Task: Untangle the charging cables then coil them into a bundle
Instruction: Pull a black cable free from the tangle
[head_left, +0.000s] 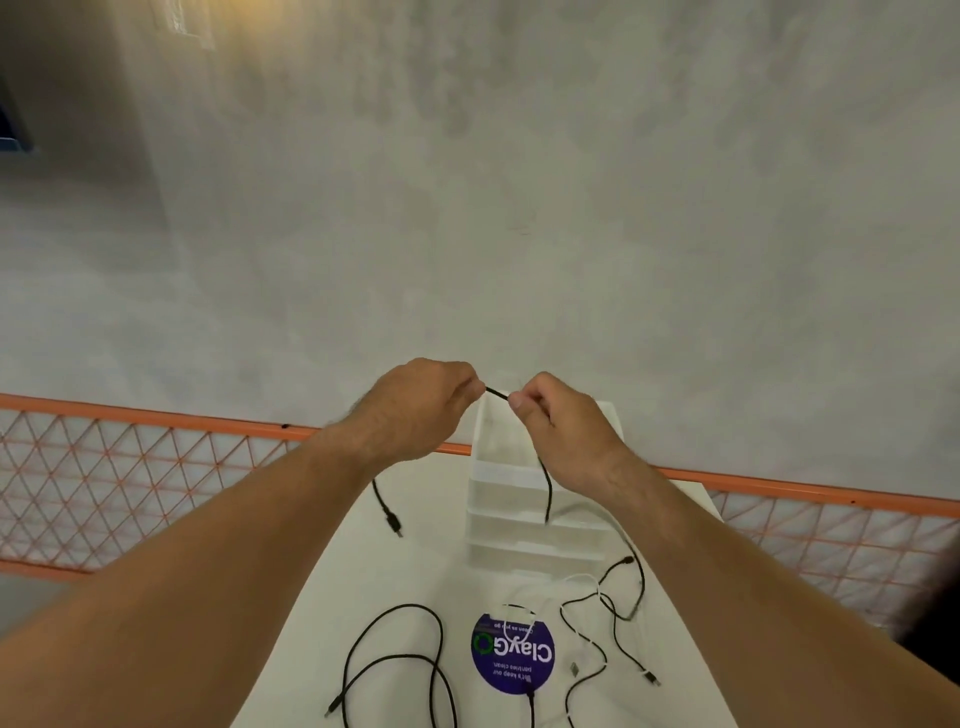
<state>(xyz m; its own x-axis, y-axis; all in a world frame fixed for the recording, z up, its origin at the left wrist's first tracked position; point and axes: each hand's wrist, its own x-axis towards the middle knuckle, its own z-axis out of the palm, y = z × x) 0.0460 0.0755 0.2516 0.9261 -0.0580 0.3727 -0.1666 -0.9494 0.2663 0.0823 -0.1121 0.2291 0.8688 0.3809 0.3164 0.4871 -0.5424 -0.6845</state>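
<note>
**Both hands pinch one black cable above the table**

The person holds a black charging cable (496, 393) up in the air over the far end of a white table (426, 561). The left hand (415, 410) pinches it between thumb and curled fingers. The right hand (569, 436) pinches the same cable just beside it in the same way. A short stretch runs taut between the two grips.

From under the left hand, one end of the cable hangs down and ends in a plug that dangles just above the table. From under the right hand, the other part drops in front of a white stacked plastic organiser (524, 551), which stands at the back of the table, below and behind the hands.

More cables lie on the near part of the table:

- **Left:** a loose black cable (410, 606) sprawls in wide, overlapping loops, with one plug end pointing towards the near left edge.
- **Right:** a tangle of black and white cables (602, 605) lies criss-crossed, with plug ends sticking out towards the right edge.
- **Between them:** a round purple sticker (519, 670) printed with "ClayGo" is stuck to the tabletop. A thin white strand crosses its top edge, and a black lead runs from its lower edge towards the near edge of the table.

Beyond the table, an orange rail (156, 413) with orange netting (104, 478) beneath it crosses the view. A grey concrete surface fills the rest of the background.
</note>
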